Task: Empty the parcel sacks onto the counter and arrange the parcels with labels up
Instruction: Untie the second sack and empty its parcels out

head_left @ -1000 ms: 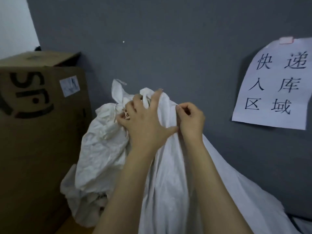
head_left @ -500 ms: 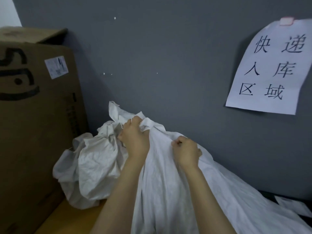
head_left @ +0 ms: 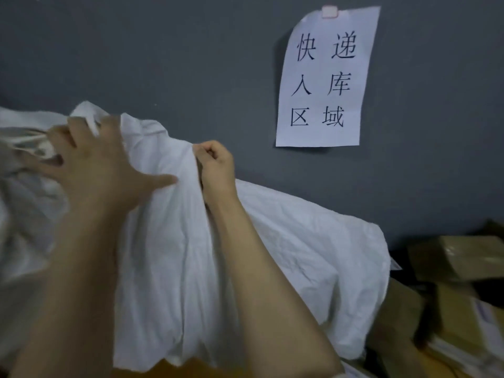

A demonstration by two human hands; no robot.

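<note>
A large white woven parcel sack (head_left: 286, 241) lies against the grey wall, its bunched top raised at the left. My left hand (head_left: 92, 170) is spread over the gathered top, fingers reaching into the folds and the thumb stretched right across the cloth; motion blur hides any grip. My right hand (head_left: 216, 165) pinches a fold of the sack in a closed fist just right of the left hand. A second crumpled white sack (head_left: 24, 203) lies at the far left. Several brown cardboard parcels (head_left: 461, 296) lie at the lower right, partly under the sack's end.
A white paper sign (head_left: 326, 77) with black characters is taped to the grey wall (head_left: 191, 50) above the sack. A strip of yellow-brown counter (head_left: 174, 371) shows at the bottom edge.
The view has swung right: the big cardboard box at the left is out of sight and parcels now show at the lower right. My left hand has spread open over the sack top.
</note>
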